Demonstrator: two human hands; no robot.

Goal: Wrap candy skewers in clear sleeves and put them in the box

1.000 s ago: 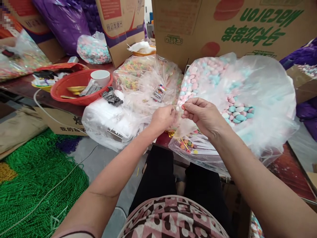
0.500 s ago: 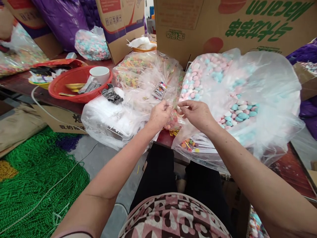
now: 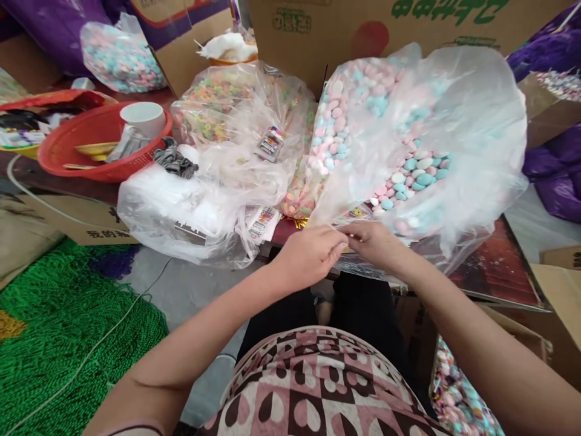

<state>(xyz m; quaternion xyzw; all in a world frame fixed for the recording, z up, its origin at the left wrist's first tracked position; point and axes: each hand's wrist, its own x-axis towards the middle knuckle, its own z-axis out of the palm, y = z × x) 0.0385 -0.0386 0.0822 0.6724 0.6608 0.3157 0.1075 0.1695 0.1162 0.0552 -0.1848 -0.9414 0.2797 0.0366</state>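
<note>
My left hand (image 3: 309, 255) and my right hand (image 3: 376, 243) meet at the table's front edge, above my lap. The fingers of both are pinched together; whatever they hold is too small or hidden to name. Just behind them lies a clear bag of small orange and pink candies (image 3: 298, 197), with gold twist ties (image 3: 300, 223) by it. To the right spreads a large clear bag of pink, white and blue candies (image 3: 336, 113), its plastic reaching close to my right hand. A small printed packet (image 3: 271, 144) rests on the plastic at centre.
A red basket (image 3: 68, 162) with a white cup (image 3: 144, 118) stands at left. White empty-looking bags (image 3: 158, 200) lie in front of it. Large cartons (image 3: 290, 48) line the back. Green cord (image 3: 77, 339) covers the floor at left. An open carton (image 3: 560, 290) stands at right.
Both hands have moved down and toward my body, away from the small candy bag, and have come together. The view has shifted to the right.
</note>
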